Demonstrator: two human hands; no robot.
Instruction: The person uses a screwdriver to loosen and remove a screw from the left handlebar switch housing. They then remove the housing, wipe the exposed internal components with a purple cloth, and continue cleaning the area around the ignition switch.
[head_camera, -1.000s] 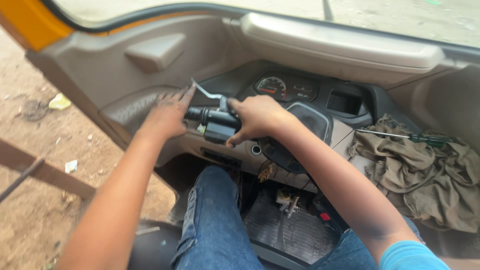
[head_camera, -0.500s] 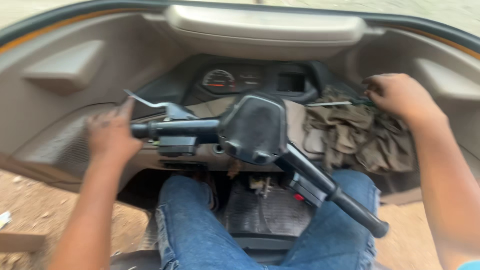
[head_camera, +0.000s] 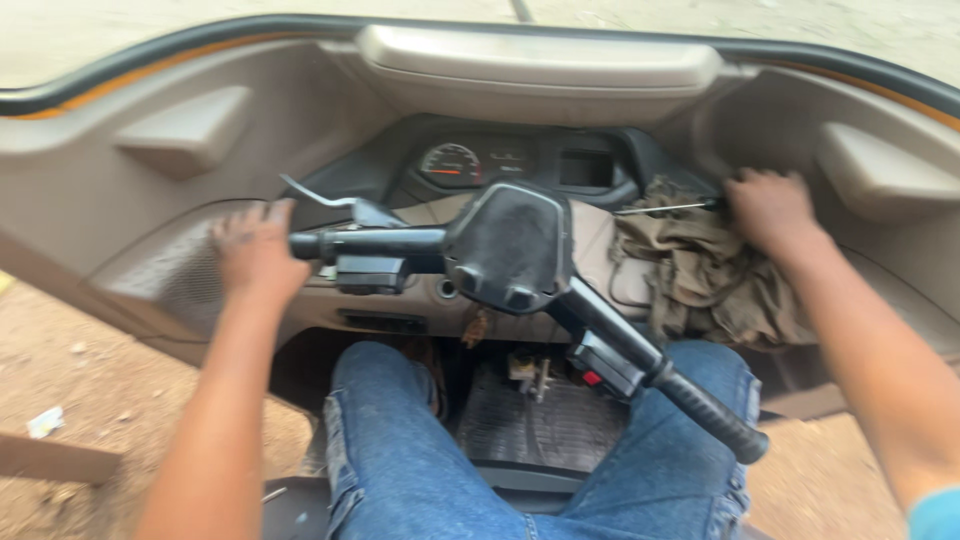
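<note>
The left hand (head_camera: 255, 250) grips the handlebar (head_camera: 505, 250) end, while the right hand (head_camera: 770, 210) rests open-fingered on the rag (head_camera: 700, 275), not yet lifted.

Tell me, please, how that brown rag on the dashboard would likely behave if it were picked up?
The rag lies crumpled in deep folds, so it would probably hang limp and drape rather than hold shape. It looks like thin cloth, likely light for its bulk. The right hand rests at its top edge by a thin tool, which might drag along.
</note>
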